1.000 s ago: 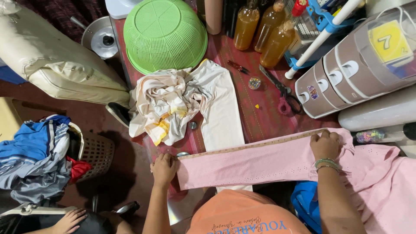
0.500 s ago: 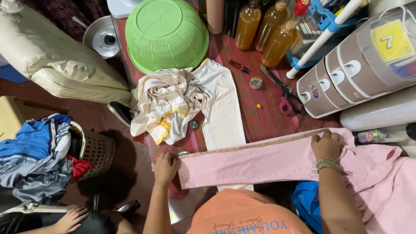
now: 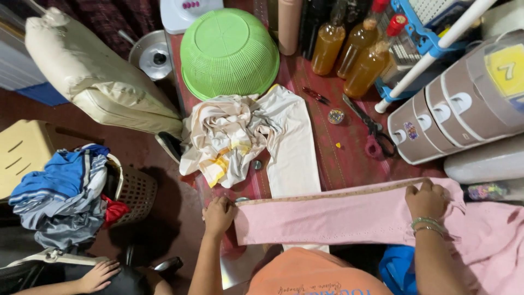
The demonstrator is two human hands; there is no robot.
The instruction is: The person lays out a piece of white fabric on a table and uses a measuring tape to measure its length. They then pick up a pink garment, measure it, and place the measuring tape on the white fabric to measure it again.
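A long strip of pink cloth (image 3: 327, 218) lies stretched across the near edge of the red table (image 3: 349, 158), with a tape measure (image 3: 338, 195) along its upper edge. My left hand (image 3: 218, 216) pins the cloth's left end. My right hand (image 3: 427, 201), with green bangles on the wrist, presses the cloth and tape further right. More pink cloth bunches at the far right. A cream garment (image 3: 292, 153) lies just beyond the strip, partly under it.
A crumpled cream and yellow cloth (image 3: 224, 139), green upturned basket (image 3: 229, 52), scissors (image 3: 371, 134), amber bottles (image 3: 360, 46) and stacked drawers (image 3: 464, 104) crowd the table. A laundry basket of clothes (image 3: 71, 191) stands at left. Another person's hand (image 3: 98, 275) shows at bottom left.
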